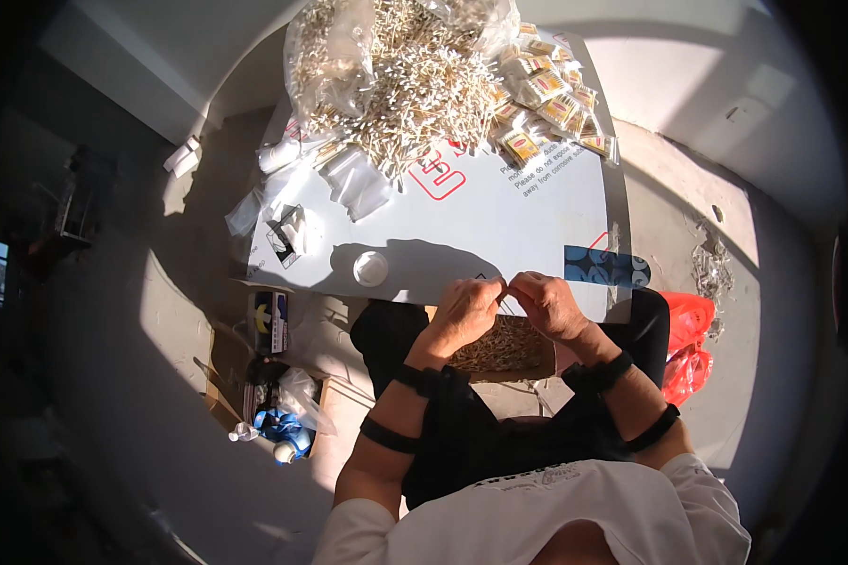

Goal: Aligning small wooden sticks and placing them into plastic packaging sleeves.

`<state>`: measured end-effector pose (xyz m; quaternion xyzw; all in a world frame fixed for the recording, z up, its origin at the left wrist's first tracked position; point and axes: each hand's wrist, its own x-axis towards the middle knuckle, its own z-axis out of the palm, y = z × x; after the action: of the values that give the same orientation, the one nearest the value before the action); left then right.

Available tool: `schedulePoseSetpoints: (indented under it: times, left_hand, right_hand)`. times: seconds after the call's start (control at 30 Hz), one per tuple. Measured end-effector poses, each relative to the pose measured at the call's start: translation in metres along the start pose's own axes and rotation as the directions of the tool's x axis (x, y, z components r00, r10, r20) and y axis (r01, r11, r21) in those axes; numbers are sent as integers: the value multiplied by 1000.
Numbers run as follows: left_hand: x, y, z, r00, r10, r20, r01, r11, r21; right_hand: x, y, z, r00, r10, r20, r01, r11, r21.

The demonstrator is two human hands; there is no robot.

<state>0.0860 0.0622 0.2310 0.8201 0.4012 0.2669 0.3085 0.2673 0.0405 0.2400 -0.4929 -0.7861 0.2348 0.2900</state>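
Observation:
My left hand (466, 309) and my right hand (554, 307) meet at the table's near edge, fingertips pinched close together. Something thin seems to lie between them, too small to make out. Below them, a cardboard box (545, 360) full of cotton swabs (495, 347) sits by my lap. A large heap of loose cotton swabs (433, 99) spills from a clear plastic bag (334, 71) at the table's far side. Filled small packets (558, 111) are piled to its right. Flat clear bags (358, 185) lie in front of the heap.
The grey-white table board (462, 231) carries a round white container (371, 268) and a blue patterned strip (605, 266) at its right edge. A red plastic bag (688, 348) rests on the floor at right. Left of me stands a carton (224, 377) with a blue bottle (285, 433).

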Motion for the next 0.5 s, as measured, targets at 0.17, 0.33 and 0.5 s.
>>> schedulePoseSetpoints:
  times: [0.17, 0.33, 0.5]
  left_hand:
    - [23, -15, -3, 1000, -28, -5, 28, 1000, -2]
    - [22, -30, 2, 983, 65, -173, -86, 990, -115]
    - [34, -42, 3, 939, 25, -342, -141, 937, -318]
  right_hand:
    - [29, 7, -7, 998, 27, 62, -17, 986, -164]
    - [23, 13, -31, 986, 83, 148, -78, 996, -37]
    - [27, 24, -12, 868, 488, 95, -453, 698, 555]
